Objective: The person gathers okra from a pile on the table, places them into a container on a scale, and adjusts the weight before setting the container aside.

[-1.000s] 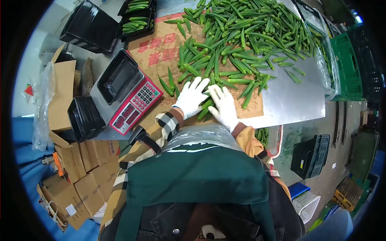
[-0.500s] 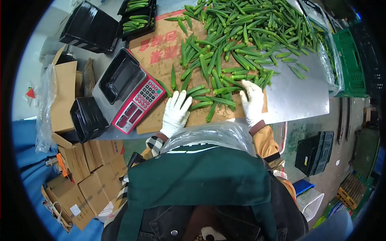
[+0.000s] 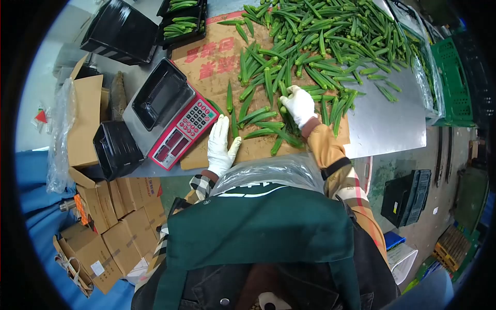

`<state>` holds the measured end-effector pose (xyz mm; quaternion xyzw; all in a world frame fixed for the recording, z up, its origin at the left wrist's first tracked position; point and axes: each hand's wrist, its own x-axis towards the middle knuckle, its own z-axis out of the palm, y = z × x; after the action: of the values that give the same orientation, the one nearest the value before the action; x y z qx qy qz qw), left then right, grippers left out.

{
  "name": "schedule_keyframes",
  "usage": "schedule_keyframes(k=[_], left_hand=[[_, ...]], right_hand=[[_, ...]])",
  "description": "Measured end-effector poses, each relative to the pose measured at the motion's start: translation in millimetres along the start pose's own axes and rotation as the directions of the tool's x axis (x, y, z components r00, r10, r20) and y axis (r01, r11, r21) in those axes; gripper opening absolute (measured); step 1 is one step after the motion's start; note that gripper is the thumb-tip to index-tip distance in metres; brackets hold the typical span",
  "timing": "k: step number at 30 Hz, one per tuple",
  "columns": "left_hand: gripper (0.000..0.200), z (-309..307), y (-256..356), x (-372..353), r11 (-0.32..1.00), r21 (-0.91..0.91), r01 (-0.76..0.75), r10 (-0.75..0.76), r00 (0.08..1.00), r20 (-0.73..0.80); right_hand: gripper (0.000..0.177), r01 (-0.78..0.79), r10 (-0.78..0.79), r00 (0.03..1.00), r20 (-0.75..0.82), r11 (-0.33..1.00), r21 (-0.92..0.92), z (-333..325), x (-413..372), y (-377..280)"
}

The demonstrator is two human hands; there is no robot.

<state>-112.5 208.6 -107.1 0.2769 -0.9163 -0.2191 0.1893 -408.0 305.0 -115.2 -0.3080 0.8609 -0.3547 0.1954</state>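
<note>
Green okra pods (image 3: 330, 44) are heaped over the far side of a flattened cardboard sheet (image 3: 199, 161), with looser pods (image 3: 263, 124) spread nearer me. My left hand (image 3: 222, 147), in a white glove, rests on the cardboard with its fingers stretched out, beside a few pods. My right hand (image 3: 300, 107), also gloved in white, is among the pods at the middle, its fingers curled in on okra; the fingertips are partly hidden. Left of my left hand stands a red and grey scale (image 3: 190, 123) carrying a black tray (image 3: 158, 93).
Black trays with okra (image 3: 181, 28) stand at the back left. Upright black trays (image 3: 120, 32) and another black tray (image 3: 118, 150) flank the scale. Cardboard boxes (image 3: 121, 235) lie at lower left. A green crate (image 3: 453, 77) stands at right, and dark crates (image 3: 405, 199) sit on the floor.
My right hand has moved left and away from me into the pods, its fingers curling. My left hand has turned slightly, its fingers drawing together. The view has shifted a little.
</note>
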Motion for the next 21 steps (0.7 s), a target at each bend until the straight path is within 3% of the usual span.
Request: schedule_keyframes(k=[1, 2, 4, 5, 6, 7, 8, 9, 11, 14, 15, 16, 17, 18, 19, 21], left_hand=[[0.079, 0, -2, -1, 1.000, -0.002, 0.005, -0.005, 1.000, 0.002], [0.080, 1, -4, -3, 1.000, -0.006, 0.014, -0.014, 1.000, 0.005], [0.086, 2, -6, -5, 0.999, 0.005, 0.031, -0.031, 0.999, 0.018], [0.086, 3, -7, -5, 1.000, 0.016, 0.027, -0.027, 0.999, 0.020], [0.087, 3, -8, -5, 0.999, 0.026, 0.021, -0.021, 1.000, 0.022], [0.087, 4, -8, -4, 0.999, 0.036, 0.015, -0.016, 1.000, 0.023], [0.087, 5, -7, -4, 0.998, 0.060, 0.037, -0.038, 0.999, 0.028], [0.088, 4, -6, -6, 0.997, 0.057, 0.047, -0.050, 0.998, 0.036], [0.089, 5, -6, 1, 0.997, 0.053, 0.056, -0.058, 0.998, 0.039], [0.090, 5, -4, 4, 0.994, 0.077, 0.078, -0.082, 0.995, 0.052], [0.089, 4, -4, 3, 0.993, 0.086, 0.082, -0.087, 0.994, 0.059], [0.089, 4, -4, 4, 0.993, 0.086, 0.076, -0.081, 0.995, 0.057], [0.089, 5, -4, 4, 0.994, 0.086, 0.070, -0.075, 0.996, 0.055], [0.089, 5, -4, 5, 0.994, 0.085, 0.065, -0.069, 0.996, 0.051], [0.089, 5, -4, 5, 0.994, 0.085, 0.064, -0.068, 0.996, 0.053], [0.089, 5, -4, 5, 0.994, 0.086, 0.060, -0.065, 0.996, 0.058]], right_hand=[[0.040, -0.038, 0.040, 0.999, -0.005, 0.979, 0.199, -8, 0, -6], [0.032, -0.120, 0.092, 0.992, 0.081, 0.864, 0.490, -24, -5, -6], [0.031, -0.097, 0.083, 0.995, 0.051, 0.792, 0.602, -64, -28, -4], [0.031, 0.010, 0.009, 1.000, -0.029, 0.801, 0.598, -79, -40, 15], [0.034, -0.007, 0.022, 1.000, -0.016, 0.766, 0.643, -102, -56, 17], [0.034, -0.128, 0.154, 0.988, 0.013, 0.771, 0.624, -122, -68, 31], [0.028, -0.179, 0.237, 0.971, 0.013, 0.694, 0.697, -134, -75, 44], [0.022, -0.159, 0.342, 0.940, -0.020, 0.488, 0.858, -135, -81, 60], [0.022, -0.091, 0.346, 0.938, 0.010, 0.217, 0.972, -134, -85, 93], [0.025, -0.213, 0.404, 0.914, -0.046, 0.573, 0.792, -121, -101, 69], [0.024, -0.250, 0.376, 0.927, 0.005, 0.606, 0.755, -103, -103, 79], [0.023, -0.245, 0.362, 0.931, -0.055, 0.728, 0.640, -81, -106, 68], [0.027, -0.270, 0.291, 0.957, -0.010, 0.899, 0.346, -72, -105, 52], [0.037, -0.260, 0.255, 0.965, 0.055, 0.923, 0.283, -52, -107, 51], [0.046, -0.209, 0.211, 0.976, 0.059, 0.977, -0.033, -46, -106, 23], [0.046, -0.226, 0.281, 0.957, 0.077, 0.881, -0.416, -26, -94, 7]])
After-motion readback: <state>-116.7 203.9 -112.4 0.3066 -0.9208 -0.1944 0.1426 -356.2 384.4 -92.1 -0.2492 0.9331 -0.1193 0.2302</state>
